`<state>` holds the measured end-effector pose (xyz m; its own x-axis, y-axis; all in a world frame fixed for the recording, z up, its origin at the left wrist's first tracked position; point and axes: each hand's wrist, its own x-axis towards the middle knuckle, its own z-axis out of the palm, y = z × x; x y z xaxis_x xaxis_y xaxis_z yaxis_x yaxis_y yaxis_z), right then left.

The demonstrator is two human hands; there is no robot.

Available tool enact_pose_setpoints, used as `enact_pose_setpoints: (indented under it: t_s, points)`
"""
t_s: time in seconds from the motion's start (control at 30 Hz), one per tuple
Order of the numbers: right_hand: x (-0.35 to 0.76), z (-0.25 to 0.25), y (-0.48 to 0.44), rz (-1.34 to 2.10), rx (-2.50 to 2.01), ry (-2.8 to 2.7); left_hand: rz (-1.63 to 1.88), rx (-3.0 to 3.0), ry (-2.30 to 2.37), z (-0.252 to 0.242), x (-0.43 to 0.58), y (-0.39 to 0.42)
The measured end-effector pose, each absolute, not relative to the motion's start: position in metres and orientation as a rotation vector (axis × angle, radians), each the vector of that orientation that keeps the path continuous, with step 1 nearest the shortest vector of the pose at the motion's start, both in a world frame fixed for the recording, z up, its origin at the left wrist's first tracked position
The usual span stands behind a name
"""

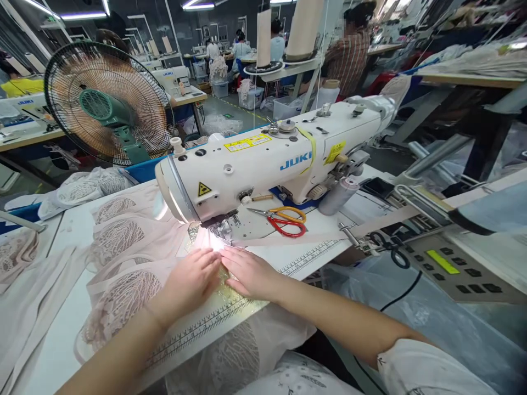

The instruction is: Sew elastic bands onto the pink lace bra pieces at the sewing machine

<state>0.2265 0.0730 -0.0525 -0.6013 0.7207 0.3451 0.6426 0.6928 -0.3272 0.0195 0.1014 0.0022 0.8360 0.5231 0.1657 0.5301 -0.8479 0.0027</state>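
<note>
Head view: two hands [196,274] [252,274] on fabric [201,239], one sewing machine [255,170].

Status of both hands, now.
Left hand: at the pale pink fabric under the sewing machine; grip cannot be told.
Right hand: beside it, at the fabric; grip cannot be told.

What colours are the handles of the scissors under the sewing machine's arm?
The scissors have one red, one orange; head view shows them best.

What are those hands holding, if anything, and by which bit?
The left hand and right hand touch pale pink fabric at the part in front of the sewing machine; I can't tell whether they pinch or only press it.
</note>
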Motion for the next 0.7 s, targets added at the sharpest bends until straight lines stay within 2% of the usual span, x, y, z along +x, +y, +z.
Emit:
enact_pose_setpoints:
  t_s: [0.2,0.7]
  points:
    - [0.227,-0.050,0.074,0.245,-1.049,-2.436,-0.215,-2.875,-0.761,-0.024,0.004,0.098]
    - [0.228,-0.053,0.075,0.160,-1.029,-2.408,-0.161,-2.832,-0.735,-0.022,-0.019,0.147]
